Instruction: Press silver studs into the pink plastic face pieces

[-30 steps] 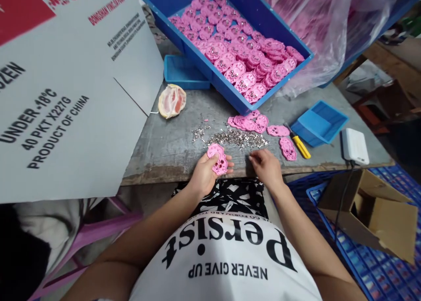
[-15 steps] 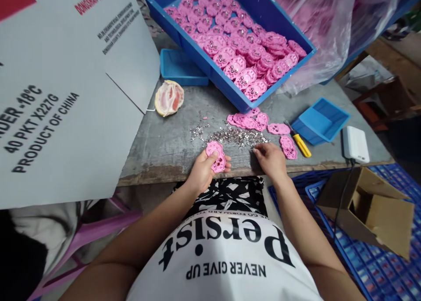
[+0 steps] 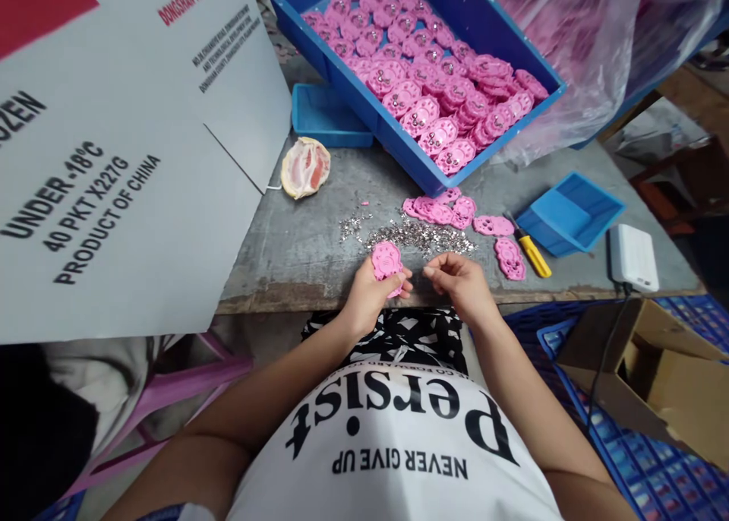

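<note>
The left hand [image 3: 373, 289] grips a thin, light, stiff pink plastic piece [image 3: 386, 260] by its edge, while the right hand [image 3: 462, 282] pinches something too small to see.

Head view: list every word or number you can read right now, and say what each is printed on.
"UNDER -18°C", "40 PKT X227G", "PRODUCT OF CHINA": black print on the grey cardboard sheet.
"ZEN": cut-off word at the sheet's left edge.
"DONGSHAN YIN...": red line near the sheet's top, cut off; the small black lines under it are too small to read.
"Persist", "NEVER GIVE UP": on the white shirt, upside down in view.
A curved line above "Persist" is too small to read.
</note>
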A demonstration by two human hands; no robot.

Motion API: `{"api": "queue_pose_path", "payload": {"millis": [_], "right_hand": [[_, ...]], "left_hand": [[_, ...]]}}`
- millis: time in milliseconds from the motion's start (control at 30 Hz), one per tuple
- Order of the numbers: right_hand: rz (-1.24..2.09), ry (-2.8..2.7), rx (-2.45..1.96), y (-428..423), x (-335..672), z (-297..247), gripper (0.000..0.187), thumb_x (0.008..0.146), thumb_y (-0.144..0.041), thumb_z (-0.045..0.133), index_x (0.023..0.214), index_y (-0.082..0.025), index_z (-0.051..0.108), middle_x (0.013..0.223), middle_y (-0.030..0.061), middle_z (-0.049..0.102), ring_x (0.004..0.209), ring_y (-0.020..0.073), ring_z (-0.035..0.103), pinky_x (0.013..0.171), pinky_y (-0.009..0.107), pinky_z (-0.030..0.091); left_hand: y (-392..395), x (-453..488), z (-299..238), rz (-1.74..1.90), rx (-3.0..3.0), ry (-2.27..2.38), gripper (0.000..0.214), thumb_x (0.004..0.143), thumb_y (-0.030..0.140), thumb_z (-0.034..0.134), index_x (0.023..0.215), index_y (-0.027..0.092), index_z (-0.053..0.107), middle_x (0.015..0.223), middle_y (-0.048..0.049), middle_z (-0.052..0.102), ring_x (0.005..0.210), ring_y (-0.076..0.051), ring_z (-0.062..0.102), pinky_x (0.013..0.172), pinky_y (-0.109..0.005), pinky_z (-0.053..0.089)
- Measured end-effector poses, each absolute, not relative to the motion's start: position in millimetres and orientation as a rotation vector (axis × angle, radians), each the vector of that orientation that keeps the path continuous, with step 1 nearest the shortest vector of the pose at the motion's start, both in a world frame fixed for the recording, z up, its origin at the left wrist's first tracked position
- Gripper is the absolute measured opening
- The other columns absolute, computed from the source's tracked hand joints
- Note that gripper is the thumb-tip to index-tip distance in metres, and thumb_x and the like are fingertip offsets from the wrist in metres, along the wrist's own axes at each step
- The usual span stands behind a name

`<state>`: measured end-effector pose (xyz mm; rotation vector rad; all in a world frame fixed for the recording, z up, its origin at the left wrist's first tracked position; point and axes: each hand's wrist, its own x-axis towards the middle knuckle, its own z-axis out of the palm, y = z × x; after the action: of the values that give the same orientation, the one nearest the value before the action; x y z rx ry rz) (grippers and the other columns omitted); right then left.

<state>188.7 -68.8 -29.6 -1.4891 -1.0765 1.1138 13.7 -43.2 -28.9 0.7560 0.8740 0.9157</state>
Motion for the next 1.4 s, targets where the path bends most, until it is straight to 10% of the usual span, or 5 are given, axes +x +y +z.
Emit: {"api": "queue_pose_path", "payload": {"millis": [633,1133,1400], "right_hand": [[0.665,-1.725,-1.481,-84,177,-10,0.012,0.091,-0.025,0.057,0.083,-0.023,0.066,0.087,0.0048,0.071,0.084,0.0202,0.066,0.077,0.033,0.05],[1.022,-1.278,-1.547,-82,177,-13,0.03,0.076,-0.047,0.076,0.073,-0.019,0.066,0.065,-0.0007,0.063,0.059,0.0131,0.051,0.057,0.026,0.039],[0.944,-0.944,-1.347,-81,176,-18,0.023,0.071,-0.04,0.083,0.067,-0.022,0.069,0.096,0.0039,0.066,0.092,0.0203,0.061,0.085,0.035,0.049]], "left_hand": [[-44,20,-22,0.808,0.732,0.92,0.043,0.061,0.02,0.082,0.094,0.016,0.057,0.071,0.0016,0.064,0.056,-0.013,0.063,0.048,-0.023,0.05],[-47,25,-22,0.86,0.817,0.971,0.044,0.063,0.014,0.077,0.106,0.015,0.065,0.069,0.0026,0.064,0.055,-0.01,0.059,0.049,-0.021,0.047],[-45,14,-18,0.832,0.601,0.511,0.056,0.09,0.034,0.063,0.144,0.026,0.049,0.119,-0.0071,0.07,0.111,-0.025,0.068,0.096,-0.044,0.055]]}}
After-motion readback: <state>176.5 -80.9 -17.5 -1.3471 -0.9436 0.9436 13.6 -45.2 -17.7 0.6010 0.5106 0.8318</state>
